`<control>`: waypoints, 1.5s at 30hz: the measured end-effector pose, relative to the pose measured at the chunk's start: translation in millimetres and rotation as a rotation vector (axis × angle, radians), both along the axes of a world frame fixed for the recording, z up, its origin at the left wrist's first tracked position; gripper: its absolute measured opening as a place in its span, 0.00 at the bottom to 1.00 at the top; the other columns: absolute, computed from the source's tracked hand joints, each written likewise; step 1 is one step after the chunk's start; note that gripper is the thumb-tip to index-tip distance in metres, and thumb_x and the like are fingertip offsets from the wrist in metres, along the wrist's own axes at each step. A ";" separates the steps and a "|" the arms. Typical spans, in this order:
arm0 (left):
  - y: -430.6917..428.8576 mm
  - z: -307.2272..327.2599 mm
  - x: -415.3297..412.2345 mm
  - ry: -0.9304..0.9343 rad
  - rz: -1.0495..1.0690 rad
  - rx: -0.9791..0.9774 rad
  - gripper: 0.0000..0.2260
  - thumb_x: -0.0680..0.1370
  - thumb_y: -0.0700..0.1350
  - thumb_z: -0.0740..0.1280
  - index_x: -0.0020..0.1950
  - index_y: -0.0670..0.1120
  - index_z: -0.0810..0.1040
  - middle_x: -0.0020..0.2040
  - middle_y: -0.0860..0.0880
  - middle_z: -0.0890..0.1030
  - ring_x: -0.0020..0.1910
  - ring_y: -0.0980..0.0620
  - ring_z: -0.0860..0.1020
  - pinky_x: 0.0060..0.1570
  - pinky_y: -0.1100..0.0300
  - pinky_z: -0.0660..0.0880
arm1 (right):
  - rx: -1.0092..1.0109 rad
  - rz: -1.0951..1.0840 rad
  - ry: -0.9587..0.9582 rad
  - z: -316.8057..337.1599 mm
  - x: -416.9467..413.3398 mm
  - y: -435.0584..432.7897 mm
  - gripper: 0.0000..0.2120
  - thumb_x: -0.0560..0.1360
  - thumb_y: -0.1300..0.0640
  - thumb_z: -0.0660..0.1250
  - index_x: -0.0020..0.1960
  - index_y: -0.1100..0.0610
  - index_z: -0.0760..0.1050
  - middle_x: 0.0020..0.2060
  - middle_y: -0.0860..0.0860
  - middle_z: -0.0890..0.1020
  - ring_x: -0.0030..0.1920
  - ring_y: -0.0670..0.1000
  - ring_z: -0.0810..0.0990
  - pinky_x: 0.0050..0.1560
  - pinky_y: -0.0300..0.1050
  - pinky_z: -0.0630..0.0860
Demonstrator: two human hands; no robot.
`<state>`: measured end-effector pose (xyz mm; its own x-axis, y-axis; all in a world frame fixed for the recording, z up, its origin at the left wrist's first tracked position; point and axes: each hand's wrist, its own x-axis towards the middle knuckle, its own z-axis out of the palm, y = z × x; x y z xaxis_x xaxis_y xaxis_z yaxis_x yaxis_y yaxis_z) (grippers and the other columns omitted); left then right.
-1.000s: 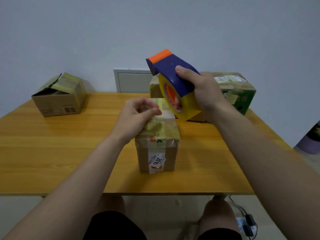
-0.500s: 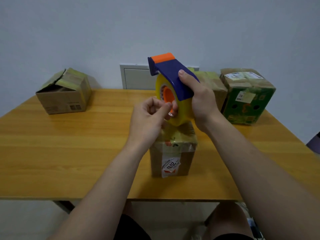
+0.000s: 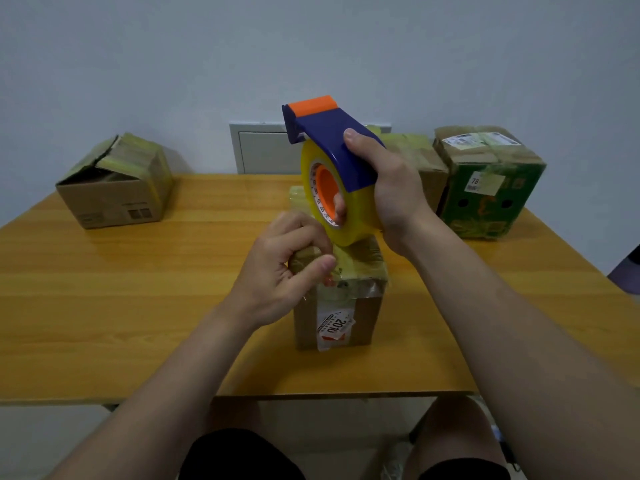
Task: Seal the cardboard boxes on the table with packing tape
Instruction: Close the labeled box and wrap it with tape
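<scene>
At table centre, near the front edge, stands the small box (image 3: 337, 306). It is shut, its top is wrapped in yellowish tape layers, and a torn white label is on its near face. Contents are not visible.

My left hand (image 3: 284, 268) rests on the box's near top edge, fingers curled, thumb and forefinger pinched on what appears to be the free end of the tape (image 3: 356, 216). My right hand (image 3: 388, 188) grips the blue dispenser (image 3: 332, 140) just above the box, thumb on the handle, with a fingertip showing inside the orange core. The roll's lower edge is close over the box top; I cannot tell whether it touches.

At the far left of the table (image 3: 138, 306) sits an open box (image 3: 117, 188), flaps partly raised and interior dark, so I cannot tell its contents. At the far right stand a brown box (image 3: 422, 164) and, beside it, a green box (image 3: 491, 188), both shut and taped, the green one labelled. A white panel (image 3: 263, 150) is on the wall behind.
</scene>
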<state>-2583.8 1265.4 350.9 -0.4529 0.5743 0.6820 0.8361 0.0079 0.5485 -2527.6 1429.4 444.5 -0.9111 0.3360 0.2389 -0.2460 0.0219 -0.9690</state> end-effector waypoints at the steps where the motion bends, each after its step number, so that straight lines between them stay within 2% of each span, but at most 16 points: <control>1: -1.4 1.7 -2.2 0.046 0.009 -0.067 0.14 0.79 0.55 0.69 0.48 0.44 0.84 0.51 0.49 0.79 0.54 0.44 0.76 0.52 0.45 0.73 | 0.001 0.001 0.002 0.1 0.1 0.5 0.16 0.76 0.40 0.68 0.40 0.50 0.86 0.44 0.63 0.85 0.39 0.55 0.83 0.40 0.45 0.80; 7: -12.7 25.8 -2.7 0.232 0.000 -0.386 0.21 0.74 0.65 0.73 0.58 0.51 0.83 0.57 0.55 0.75 0.56 0.51 0.71 0.52 0.54 0.73 | -0.018 0.030 0.010 -0.5 1.5 1.0 0.16 0.78 0.43 0.67 0.39 0.50 0.87 0.37 0.55 0.86 0.33 0.52 0.83 0.34 0.41 0.80; 10: -8.2 37.0 8.2 0.329 0.141 -0.518 0.24 0.71 0.75 0.66 0.53 0.57 0.78 0.53 0.59 0.72 0.51 0.56 0.69 0.43 0.60 0.70 | -0.035 0.036 0.024 -1.0 1.9 0.5 0.17 0.78 0.44 0.68 0.39 0.52 0.86 0.35 0.57 0.85 0.32 0.53 0.82 0.32 0.43 0.79; 13: 11.5 36.9 26.3 0.371 0.320 -0.434 0.26 0.70 0.78 0.62 0.42 0.55 0.74 0.45 0.55 0.76 0.44 0.54 0.72 0.36 0.57 0.73 | -0.051 0.054 0.009 -0.2 1.6 0.3 0.18 0.79 0.44 0.68 0.38 0.53 0.87 0.33 0.59 0.84 0.29 0.55 0.81 0.30 0.44 0.79; 17: 18.6 22.8 30.3 0.338 0.271 -0.184 0.26 0.68 0.68 0.74 0.37 0.45 0.77 0.40 0.50 0.78 0.41 0.50 0.75 0.36 0.53 0.73 | -0.044 0.030 0.023 -1.2 0.9 3.0 0.17 0.79 0.44 0.68 0.37 0.50 0.87 0.34 0.55 0.85 0.31 0.51 0.82 0.32 0.41 0.79; 21: 22.0 25.7 39.4 0.332 0.420 -0.292 0.28 0.63 0.77 0.70 0.36 0.52 0.72 0.40 0.56 0.76 0.41 0.54 0.73 0.34 0.58 0.69 | -0.041 0.047 0.011 -3.1 -1.1 2.8 0.19 0.79 0.44 0.68 0.38 0.54 0.86 0.34 0.60 0.84 0.30 0.56 0.81 0.32 0.45 0.80; 24: 34.3 25.2 51.9 0.339 0.570 -0.312 0.31 0.60 0.81 0.67 0.37 0.53 0.69 0.39 0.57 0.73 0.39 0.55 0.71 0.35 0.60 0.67 | -0.059 0.048 0.007 -3.5 -0.7 5.5 0.20 0.79 0.43 0.68 0.40 0.58 0.86 0.33 0.62 0.83 0.30 0.58 0.80 0.33 0.47 0.80; 27: 35.6 12.5 55.3 0.365 0.565 -0.212 0.31 0.65 0.78 0.70 0.40 0.49 0.72 0.40 0.53 0.75 0.40 0.53 0.72 0.37 0.57 0.71 | -0.081 0.053 0.033 -5.7 1.7 6.9 0.18 0.80 0.45 0.67 0.39 0.55 0.86 0.34 0.60 0.83 0.30 0.55 0.80 0.31 0.43 0.79; 29: 33.7 4.1 56.3 0.419 0.567 -0.188 0.30 0.70 0.74 0.71 0.43 0.47 0.76 0.42 0.48 0.78 0.42 0.49 0.75 0.38 0.54 0.72 | -0.078 0.069 0.031 -7.3 1.5 6.1 0.20 0.79 0.44 0.67 0.41 0.59 0.85 0.33 0.62 0.83 0.30 0.57 0.80 0.31 0.45 0.79; 31: 34.2 0.3 59.4 0.467 0.530 -0.204 0.24 0.73 0.69 0.73 0.46 0.47 0.81 0.45 0.47 0.80 0.43 0.47 0.76 0.38 0.53 0.74 | -0.080 0.072 0.021 -6.6 0.0 6.6 0.22 0.79 0.43 0.68 0.42 0.62 0.84 0.34 0.63 0.83 0.30 0.58 0.80 0.32 0.46 0.80; 34: 37.2 2.2 61.7 0.552 0.319 -0.203 0.11 0.77 0.54 0.76 0.53 0.48 0.87 0.49 0.49 0.85 0.46 0.47 0.81 0.39 0.50 0.78 | -0.085 0.069 0.018 -5.3 -1.1 9.5 0.19 0.79 0.44 0.68 0.38 0.55 0.86 0.33 0.60 0.84 0.29 0.54 0.81 0.30 0.43 0.79; 37: 37.0 17.1 53.5 0.547 0.194 -0.241 0.06 0.79 0.49 0.75 0.52 0.49 0.89 0.52 0.52 0.87 0.49 0.49 0.84 0.41 0.50 0.80 | -0.062 0.062 -0.001 -5.0 -3.9 12.5 0.19 0.78 0.43 0.68 0.37 0.54 0.86 0.33 0.59 0.84 0.29 0.54 0.81 0.31 0.44 0.79; 38: 37.1 21.6 50.8 0.554 0.170 -0.272 0.06 0.80 0.49 0.73 0.52 0.50 0.89 0.53 0.53 0.88 0.50 0.49 0.84 0.42 0.50 0.81 | -0.045 0.047 -0.016 -4.5 -5.8 13.6 0.20 0.77 0.42 0.68 0.38 0.56 0.86 0.35 0.60 0.85 0.31 0.55 0.82 0.33 0.47 0.81; 41: 35.8 24.9 49.4 0.561 0.108 -0.337 0.07 0.81 0.49 0.71 0.53 0.49 0.88 0.57 0.53 0.87 0.57 0.49 0.84 0.49 0.49 0.82 | -0.002 -0.012 -0.060 -0.7 -11.2 14.5 0.22 0.74 0.38 0.69 0.44 0.57 0.86 0.41 0.61 0.86 0.38 0.58 0.83 0.51 0.61 0.81; 42: 35.4 23.7 50.5 0.559 0.089 -0.357 0.08 0.82 0.50 0.70 0.53 0.49 0.88 0.59 0.53 0.86 0.61 0.50 0.83 0.54 0.50 0.82 | -0.005 -0.014 -0.066 0.5 -12.6 14.3 0.21 0.73 0.38 0.70 0.43 0.57 0.86 0.41 0.62 0.86 0.38 0.58 0.83 0.50 0.60 0.81; 45: 37.9 23.2 56.4 0.535 0.075 -0.432 0.11 0.81 0.52 0.68 0.49 0.49 0.88 0.58 0.53 0.87 0.67 0.50 0.80 0.61 0.51 0.80 | -0.034 0.043 -0.071 2.0 -14.2 13.5 0.20 0.74 0.41 0.70 0.36 0.57 0.85 0.35 0.62 0.85 0.31 0.57 0.81 0.33 0.46 0.80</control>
<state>-2527.3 1303.3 374.1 -0.1672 0.8250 0.5399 0.9795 0.2014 -0.0044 -2541.7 1442.9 446.6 -0.9391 0.3031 0.1620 -0.1765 -0.0207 -0.9841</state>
